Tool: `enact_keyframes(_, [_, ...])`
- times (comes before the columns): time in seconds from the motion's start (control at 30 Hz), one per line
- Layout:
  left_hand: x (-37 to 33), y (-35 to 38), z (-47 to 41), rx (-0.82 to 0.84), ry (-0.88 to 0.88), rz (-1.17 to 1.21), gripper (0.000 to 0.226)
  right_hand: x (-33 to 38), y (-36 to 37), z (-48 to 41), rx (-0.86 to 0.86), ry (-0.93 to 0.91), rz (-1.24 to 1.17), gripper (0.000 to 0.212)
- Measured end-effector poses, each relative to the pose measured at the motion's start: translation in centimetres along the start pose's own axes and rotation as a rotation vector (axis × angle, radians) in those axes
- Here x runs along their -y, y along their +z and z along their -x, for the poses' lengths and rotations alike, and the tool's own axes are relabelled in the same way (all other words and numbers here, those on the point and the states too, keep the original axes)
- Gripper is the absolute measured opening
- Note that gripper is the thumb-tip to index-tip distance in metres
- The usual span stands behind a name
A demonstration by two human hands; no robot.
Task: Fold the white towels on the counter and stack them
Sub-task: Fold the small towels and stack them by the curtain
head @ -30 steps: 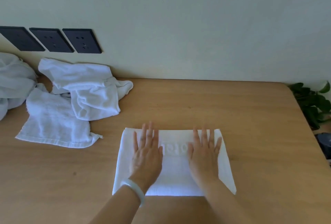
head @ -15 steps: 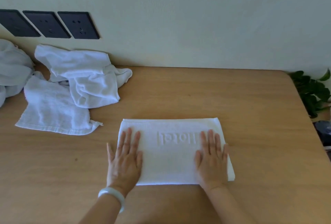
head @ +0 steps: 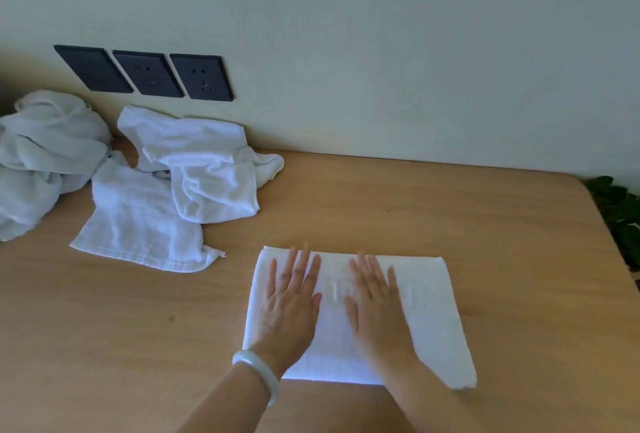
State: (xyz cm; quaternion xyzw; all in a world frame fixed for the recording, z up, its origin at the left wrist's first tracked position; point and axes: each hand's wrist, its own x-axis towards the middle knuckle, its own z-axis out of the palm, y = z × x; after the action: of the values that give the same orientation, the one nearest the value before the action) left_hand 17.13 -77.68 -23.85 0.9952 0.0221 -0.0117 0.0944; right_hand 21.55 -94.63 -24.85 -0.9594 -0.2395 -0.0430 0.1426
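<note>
A folded white towel [head: 433,315] with raised lettering lies flat on the wooden counter [head: 381,207] near its front edge. My left hand [head: 291,304] presses flat on the towel's left half, fingers straight and spread. My right hand [head: 375,308] lies flat on its middle, covering part of the lettering. Several unfolded white towels sit at the back left: a flat one [head: 138,224], a crumpled one [head: 204,169] partly on top of it, and a bunched one [head: 45,152] at the far left.
Three black wall sockets [head: 149,74] are set in the wall above the towel pile. A green plant [head: 620,211] stands past the counter's rounded right corner. A pale bracelet [head: 259,370] circles my left wrist.
Both hands slid inward from the folded towel's outer ends toward its middle, still flat on it. The view shifted so the pile sits further right in frame.
</note>
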Motion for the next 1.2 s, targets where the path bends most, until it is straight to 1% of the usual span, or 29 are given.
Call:
enact_keyframes(0.03, [-0.3, 0.5, -0.8, 0.033, -0.006, 0.011, 0.054, 1.9, 1.0, -0.9, 0.047, -0.09, -0.003, 0.052])
enact_keyframes(0.07, [-0.1, 1.0, -1.3, 0.064, -0.027, 0.011, 0.054, 2.8, 1.9, -1.5, 0.094, -0.137, -0.008, 0.052])
enact_keyframes(0.1, [0.7, 1.5, -1.5, 0.098, -0.052, 0.002, 0.054, 2.4, 2.5, -2.0, 0.127, -0.14, -0.007, 0.053])
enact_keyframes(0.17, [3.1, 2.0, -1.4, 0.132, -0.067, -0.046, 0.057, -1.0, 2.7, -2.2, 0.182, -0.043, 0.047, 0.057])
enact_keyframes(0.2, [4.3, 2.0, -1.4, 0.138, -0.078, -0.055, 0.059, -3.3, 2.4, -2.0, 0.198, 0.053, 0.074, 0.061])
enact_keyframes(0.27, [6.0, 1.4, -1.9, 0.143, -0.135, -0.023, 0.063, -7.8, 1.0, -1.3, 0.182, 0.232, 0.114, 0.068])
enact_keyframes(0.3, [6.2, 1.2, -2.2, 0.156, -0.16, 0.002, 0.065, -9.5, 0.4, -1.2, 0.195, 0.277, 0.11, 0.071])
enact_keyframes(0.37, [5.9, 0.8, -2.7, 0.165, -0.182, 0.056, 0.067, -11.5, -0.7, -0.9, 0.269, 0.29, 0.092, 0.075])
enact_keyframes(0.43, [5.9, -0.2, -3.0, 0.167, -0.208, 0.158, 0.059, -12.3, -1.1, -0.8, 0.33, 0.287, 0.058, 0.077])
enact_keyframes(0.5, [6.8, -1.5, -3.6, 0.145, -0.223, 0.266, 0.047, -12.3, -1.7, -1.0, 0.315, 0.311, -0.033, 0.074])
enact_keyframes(0.57, [7.7, -2.9, -4.3, 0.138, -0.292, 0.372, 0.043, -12.0, -2.3, -1.1, 0.255, 0.421, -0.176, 0.063])
enact_keyframes(0.6, [8.2, -3.4, -4.7, 0.162, -0.371, 0.446, 0.04, -11.8, -2.7, -1.1, 0.193, 0.512, -0.237, 0.062])
enact_keyframes(0.67, [8.7, -4.2, -5.5, 0.247, -0.605, 0.612, 0.029, -11.9, -3.5, -1.1, 0.069, 0.691, -0.271, 0.059])
enact_keyframes(0.7, [8.9, -4.5, -5.8, 0.289, -0.712, 0.68, 0.023, -12.1, -3.9, -1.0, 0.063, 0.774, -0.271, 0.054])
enact_keyframes(0.73, [8.8, -4.8, -5.8, 0.336, -0.78, 0.733, 0.02, -12.3, -4.4, -0.8, 0.115, 0.853, -0.284, 0.049])
enact_keyframes(0.8, [8.2, -5.5, -5.0, 0.447, -0.825, 0.79, 0.016, -12.5, -5.4, 0.0, 0.258, 0.959, -0.387, 0.044])
enact_keyframes(0.9, [7.4, -5.8, -3.1, 0.531, -0.838, 0.884, 0.012, -12.4, -6.2, 1.0, 0.368, 1.009, -0.566, 0.042])
enact_keyframes(1.03, [6.8, -5.7, -0.5, 0.494, -0.854, 1.081, 0.02, -12.6, -7.4, 1.1, 0.42, 1.048, -0.694, 0.044])
enact_keyframes(1.13, [6.4, -6.0, 1.8, 0.491, -0.855, 1.205, 0.031, -12.6, -8.4, 1.5, 0.51, 1.1, -0.848, 0.033])
enact_keyframes(1.2, [6.2, -6.0, 3.1, 0.461, -0.862, 1.248, 0.032, -12.2, -8.8, 1.9, 0.54, 1.091, -0.92, 0.03])
